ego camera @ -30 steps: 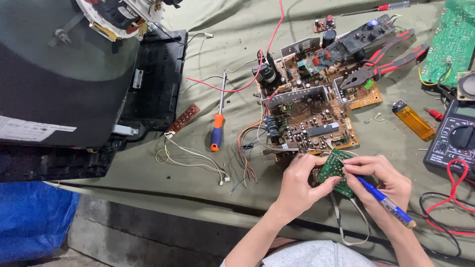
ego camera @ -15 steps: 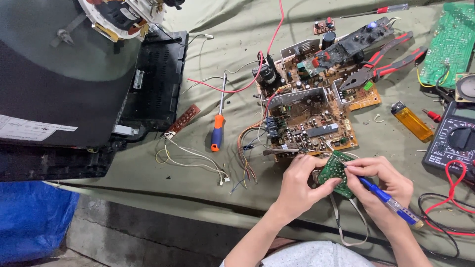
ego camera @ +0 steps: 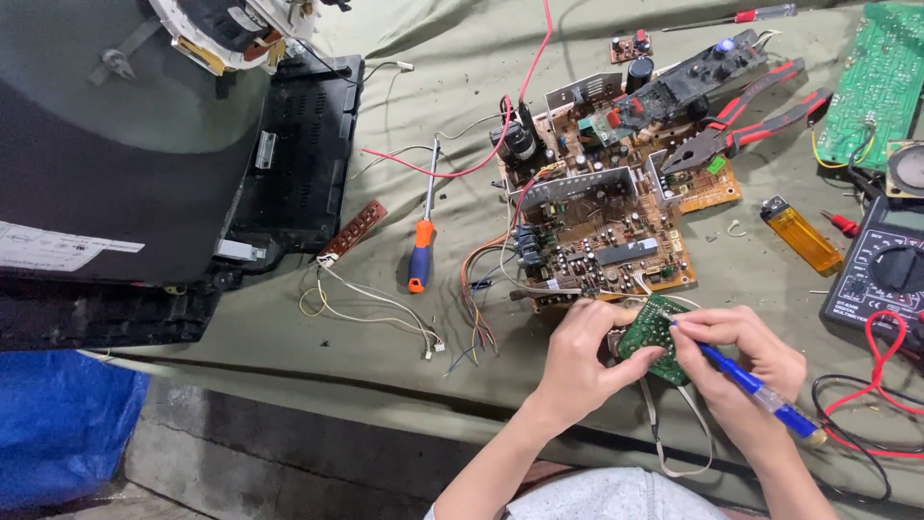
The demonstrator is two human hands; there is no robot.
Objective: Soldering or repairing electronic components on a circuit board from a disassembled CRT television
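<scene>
Small board: We see a little green circuit board (ego camera: 656, 335), flat, with tiny dots and parts on its face. It is near us, just in front of the big brown board (ego camera: 606, 226).
Left hand: Our left hand (ego camera: 579, 358) pinches the little green circuit board by its left edge.
Right hand: Our right hand (ego camera: 736, 358) is closed around a blue tool (ego camera: 746, 383), its tip touching the green face.
Table: The table (ego camera: 289, 380) has a green cloth.
Left of the boards: An orange and blue screwdriver (ego camera: 422, 231) lies there.
</scene>
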